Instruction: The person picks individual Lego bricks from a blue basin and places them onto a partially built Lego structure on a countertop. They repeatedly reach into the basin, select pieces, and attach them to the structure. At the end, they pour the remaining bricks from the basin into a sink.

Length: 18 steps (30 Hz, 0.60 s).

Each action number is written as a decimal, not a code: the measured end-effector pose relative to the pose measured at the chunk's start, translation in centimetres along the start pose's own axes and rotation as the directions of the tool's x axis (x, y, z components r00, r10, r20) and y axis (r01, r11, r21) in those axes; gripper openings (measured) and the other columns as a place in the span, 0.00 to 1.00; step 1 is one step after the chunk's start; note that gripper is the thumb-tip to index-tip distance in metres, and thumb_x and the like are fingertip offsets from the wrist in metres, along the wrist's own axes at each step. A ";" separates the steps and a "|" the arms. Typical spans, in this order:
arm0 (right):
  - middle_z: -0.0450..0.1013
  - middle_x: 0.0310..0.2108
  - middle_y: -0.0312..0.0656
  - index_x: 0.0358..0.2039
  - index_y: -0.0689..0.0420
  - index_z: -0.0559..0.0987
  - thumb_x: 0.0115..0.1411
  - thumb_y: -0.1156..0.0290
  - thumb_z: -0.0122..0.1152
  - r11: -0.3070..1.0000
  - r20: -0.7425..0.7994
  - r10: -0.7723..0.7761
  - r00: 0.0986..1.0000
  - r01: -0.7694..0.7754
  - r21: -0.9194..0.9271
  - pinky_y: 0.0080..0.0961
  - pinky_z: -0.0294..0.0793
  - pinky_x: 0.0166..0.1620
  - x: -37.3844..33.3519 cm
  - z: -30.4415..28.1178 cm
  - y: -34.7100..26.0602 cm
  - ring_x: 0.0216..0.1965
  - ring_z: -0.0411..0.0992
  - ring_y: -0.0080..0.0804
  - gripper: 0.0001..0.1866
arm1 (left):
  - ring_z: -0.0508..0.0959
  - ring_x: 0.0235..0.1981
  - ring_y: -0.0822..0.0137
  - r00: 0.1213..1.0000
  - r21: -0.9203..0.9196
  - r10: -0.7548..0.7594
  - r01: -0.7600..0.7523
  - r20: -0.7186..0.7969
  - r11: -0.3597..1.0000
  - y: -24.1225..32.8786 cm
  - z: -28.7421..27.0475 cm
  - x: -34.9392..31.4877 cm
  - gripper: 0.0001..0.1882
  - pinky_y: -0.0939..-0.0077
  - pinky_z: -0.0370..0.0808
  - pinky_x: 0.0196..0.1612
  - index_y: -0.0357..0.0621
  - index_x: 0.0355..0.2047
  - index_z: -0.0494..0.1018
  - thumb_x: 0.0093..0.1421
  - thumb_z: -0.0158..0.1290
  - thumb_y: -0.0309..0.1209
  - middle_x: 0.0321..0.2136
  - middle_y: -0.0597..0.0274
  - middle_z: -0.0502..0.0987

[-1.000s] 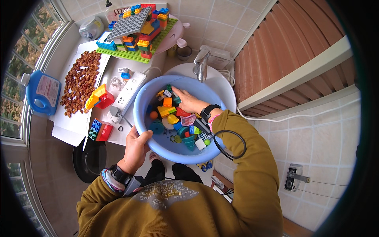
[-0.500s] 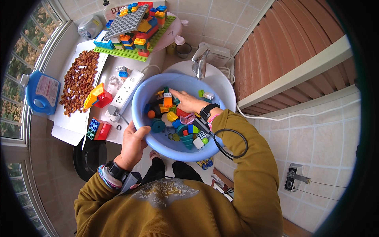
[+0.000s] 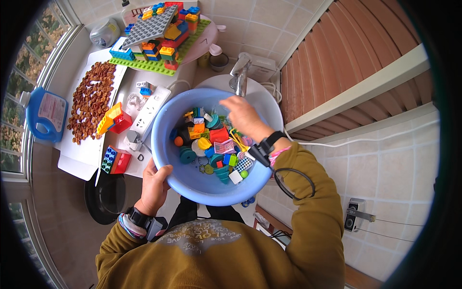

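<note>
A light blue plastic basin (image 3: 166, 111) full of toy pieces rests in the white sink. My left hand (image 3: 155, 185) grips its near left rim, thumb on top and fingers beneath. Over the far right of the basin is my right hand (image 3: 243, 115), raised above the toys, with its fingers stretched to the left and slightly blurred; I see nothing held in it. Below it lie a red block (image 3: 219, 134), a pink lattice piece (image 3: 224, 147), a yellow piece (image 3: 204, 143), teal rings (image 3: 187, 155), an orange ball (image 3: 178, 141) and several building bricks.
A chrome faucet (image 3: 239, 77) stands behind the basin. To the left are a white power strip (image 3: 148, 115), loose bricks (image 3: 116, 160), dried brown fruit pieces (image 3: 91, 96) on white board, and a blue jug (image 3: 44, 114). A brick building (image 3: 156, 36) sits on a green baseplate farther back.
My right hand has lifted out of the toys toward the far right rim. The basin has shifted a little left and nearer, my left hand still on its rim.
</note>
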State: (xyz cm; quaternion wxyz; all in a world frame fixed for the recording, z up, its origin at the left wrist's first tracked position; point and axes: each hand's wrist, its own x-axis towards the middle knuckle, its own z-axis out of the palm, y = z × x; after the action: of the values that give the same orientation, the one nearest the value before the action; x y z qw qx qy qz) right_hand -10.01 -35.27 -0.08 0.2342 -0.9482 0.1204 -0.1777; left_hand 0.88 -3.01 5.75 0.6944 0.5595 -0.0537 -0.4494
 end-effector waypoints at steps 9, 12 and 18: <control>0.73 0.50 0.51 0.58 0.55 0.73 0.56 0.81 0.56 0.952 0.303 -0.042 0.952 0.131 -0.278 0.44 0.71 0.58 -4.7 -1.2 2.6 0.56 0.69 0.54 0.26 | 0.80 0.30 0.68 1.000 -0.025 -0.011 0.012 0.030 1.000 0.0 -0.8 -0.2 0.22 0.74 0.81 0.30 0.36 0.57 0.65 0.61 0.49 0.23 0.39 0.58 0.75; 0.73 0.50 0.50 0.55 0.56 0.75 0.57 0.80 0.57 0.987 0.530 0.158 0.833 -0.114 -0.114 0.43 0.72 0.57 -5.8 -1.3 1.9 0.53 0.72 0.55 0.23 | 0.80 0.30 0.68 1.000 0.003 -0.017 0.016 0.011 1.000 0.4 -0.6 0.0 0.22 0.74 0.82 0.30 0.36 0.56 0.65 0.61 0.50 0.23 0.38 0.58 0.75; 0.75 0.47 0.52 0.52 0.60 0.78 0.57 0.76 0.59 0.992 0.172 0.121 0.978 -0.113 -0.056 0.43 0.74 0.54 -7.6 -4.0 3.3 0.49 0.73 0.54 0.20 | 0.80 0.32 0.68 0.998 -0.017 -0.006 0.007 0.059 1.000 0.7 -0.8 -0.3 0.21 0.75 0.81 0.32 0.36 0.56 0.66 0.61 0.49 0.22 0.38 0.59 0.76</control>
State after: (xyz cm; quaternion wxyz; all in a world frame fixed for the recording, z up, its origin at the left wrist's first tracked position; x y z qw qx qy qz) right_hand -18.93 -37.30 -0.53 0.2321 -0.9565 0.1589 -0.0768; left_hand 1.54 -2.23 6.16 0.6958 0.5404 -0.0685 -0.4682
